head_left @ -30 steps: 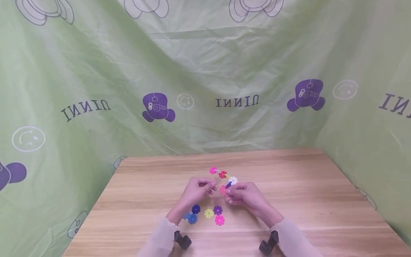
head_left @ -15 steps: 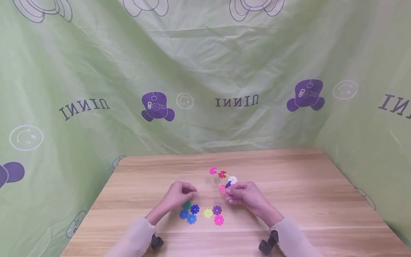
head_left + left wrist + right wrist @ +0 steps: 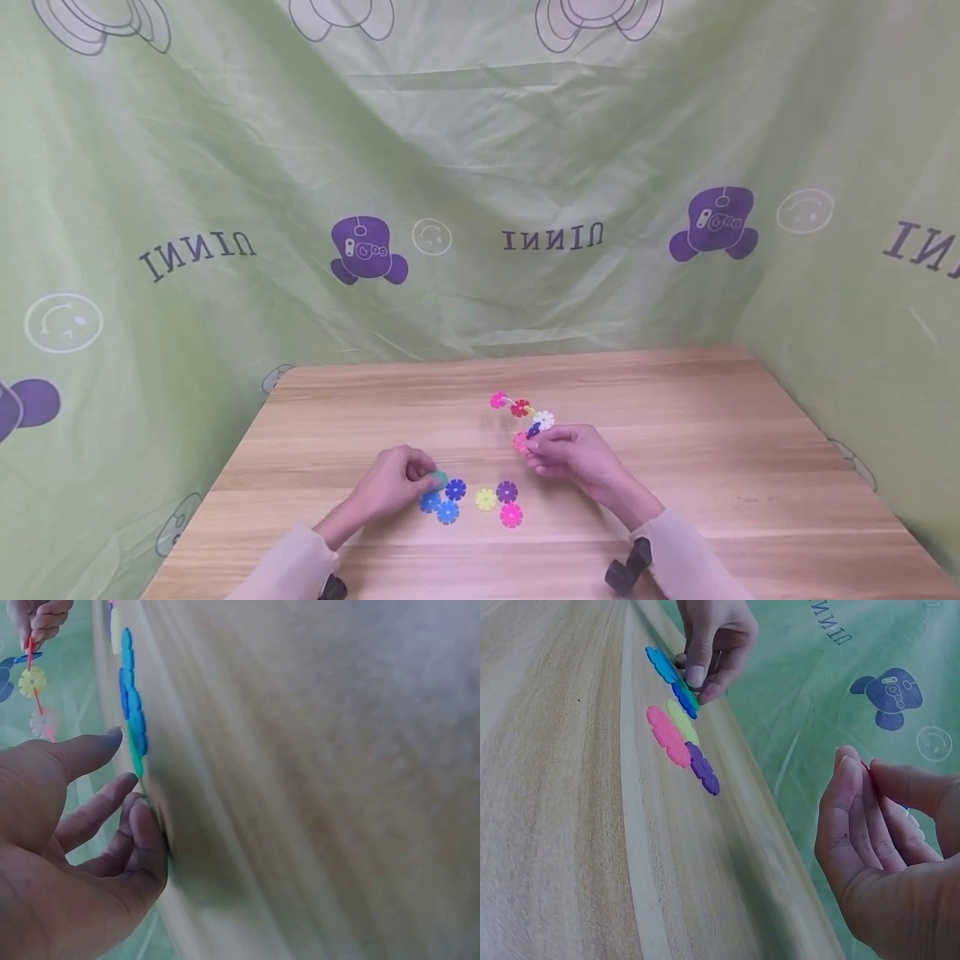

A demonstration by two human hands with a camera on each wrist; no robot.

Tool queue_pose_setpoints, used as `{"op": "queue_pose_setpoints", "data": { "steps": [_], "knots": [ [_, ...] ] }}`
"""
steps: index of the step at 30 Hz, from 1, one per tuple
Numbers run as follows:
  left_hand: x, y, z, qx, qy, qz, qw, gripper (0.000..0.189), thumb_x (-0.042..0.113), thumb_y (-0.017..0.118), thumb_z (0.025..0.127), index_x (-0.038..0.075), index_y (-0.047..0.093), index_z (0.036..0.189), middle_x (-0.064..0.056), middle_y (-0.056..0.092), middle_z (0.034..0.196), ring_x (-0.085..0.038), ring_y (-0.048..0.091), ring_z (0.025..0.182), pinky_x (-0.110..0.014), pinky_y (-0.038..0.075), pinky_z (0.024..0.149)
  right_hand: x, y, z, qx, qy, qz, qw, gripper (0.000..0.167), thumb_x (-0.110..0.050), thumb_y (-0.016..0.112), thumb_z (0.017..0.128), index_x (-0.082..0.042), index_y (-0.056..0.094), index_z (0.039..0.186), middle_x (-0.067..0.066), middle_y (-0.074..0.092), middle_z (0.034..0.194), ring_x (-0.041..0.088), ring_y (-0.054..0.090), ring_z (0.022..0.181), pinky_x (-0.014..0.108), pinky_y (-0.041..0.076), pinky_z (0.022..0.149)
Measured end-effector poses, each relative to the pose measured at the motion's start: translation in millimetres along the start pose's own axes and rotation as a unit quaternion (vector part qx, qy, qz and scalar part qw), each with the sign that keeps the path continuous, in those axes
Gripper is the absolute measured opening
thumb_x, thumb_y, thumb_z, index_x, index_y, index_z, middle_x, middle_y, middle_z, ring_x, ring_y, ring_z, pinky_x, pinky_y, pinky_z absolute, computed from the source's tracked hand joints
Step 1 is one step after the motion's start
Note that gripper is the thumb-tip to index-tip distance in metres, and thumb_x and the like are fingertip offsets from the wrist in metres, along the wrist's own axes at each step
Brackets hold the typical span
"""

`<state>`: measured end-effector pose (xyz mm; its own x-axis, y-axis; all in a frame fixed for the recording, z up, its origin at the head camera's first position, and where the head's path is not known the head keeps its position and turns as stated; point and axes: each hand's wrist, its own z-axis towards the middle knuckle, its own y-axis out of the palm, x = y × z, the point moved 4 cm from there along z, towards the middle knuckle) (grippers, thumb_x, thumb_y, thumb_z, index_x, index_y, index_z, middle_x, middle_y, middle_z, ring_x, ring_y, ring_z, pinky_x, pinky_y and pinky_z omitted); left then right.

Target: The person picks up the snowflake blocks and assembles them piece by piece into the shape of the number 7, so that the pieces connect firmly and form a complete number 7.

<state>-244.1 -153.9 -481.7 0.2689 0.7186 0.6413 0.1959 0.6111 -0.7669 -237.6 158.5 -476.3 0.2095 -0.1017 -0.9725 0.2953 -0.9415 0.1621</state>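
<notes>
Here, cloth [image 3: 465,158] lettered "INNIU", right hand [image 3: 576,456] pinching disc chain [image 3: 521,407], left hand [image 3: 392,482] at green disc [image 3: 442,478], grip unclear.

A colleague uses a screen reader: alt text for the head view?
A right hand pinches a multicoloured chain of flower-shaped plastic discs above a wood-grain table; the left hand is at a green flower-shaped disc beside three blue discs. Yellow, purple and pink discs lie nearby; green cloth hangs behind.

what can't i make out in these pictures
Head view: part of the green disc, behind the left hand.
Right wrist view: most of the disc chain, behind the right hand.
Head view: the left wrist's black device, cut by the bottom edge.
Left wrist view: right sleeve, past the top edge.
</notes>
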Motion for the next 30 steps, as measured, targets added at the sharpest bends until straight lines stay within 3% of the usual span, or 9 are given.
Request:
{"op": "queue_pose_setpoints", "data": {
  "steps": [8, 23, 30],
  "knots": [
    [-4.8, 4.8, -3.1, -0.001, -0.01, -0.009, 0.9999, 0.025, 0.028, 0.087, 0.084, 0.012, 0.077, 0.101, 0.004, 0.067, 0.086, -0.01, 0.058, 0.078, -0.019, 0.05, 0.069, 1.9, 1.1, -0.7, -0.008, 0.004, 0.004, 1.0, 0.027, -0.009, 0.074, 0.095, 0.004, 0.072, 0.119, 0.019, 0.079, 0.113, 0.018, 0.079, 0.093, 0.031, 0.065, 0.087],
    [3.7, 7.2, 4.7, 0.004, -0.01, -0.052, 0.9986, 0.021, 0.014, 0.086, 0.083, 0.009, 0.071, 0.096, 0.002, 0.07, 0.084, -0.012, 0.063, 0.077, -0.019, 0.054, 0.068, 2.2, -0.3, 0.4, -0.003, 0.001, 0.003, 1.0, 0.026, -0.009, 0.073, 0.096, 0.004, 0.072, 0.118, 0.019, 0.079, 0.113, 0.017, 0.079, 0.09, 0.03, 0.065, 0.086],
    [26.8, 8.8, 7.9, 0.027, -0.018, -0.109, 0.9935, 0.019, 0.019, 0.085, 0.087, 0.009, 0.071, 0.094, -0.001, 0.08, 0.082, -0.01, 0.072, 0.072, -0.022, 0.057, 0.067, 1.7, 0.0, 0.0, -0.001, 0.002, 0.006, 1.0, 0.026, -0.009, 0.073, 0.096, 0.004, 0.071, 0.119, 0.019, 0.079, 0.112, 0.017, 0.079, 0.09, 0.03, 0.065, 0.086]
  ]
}}
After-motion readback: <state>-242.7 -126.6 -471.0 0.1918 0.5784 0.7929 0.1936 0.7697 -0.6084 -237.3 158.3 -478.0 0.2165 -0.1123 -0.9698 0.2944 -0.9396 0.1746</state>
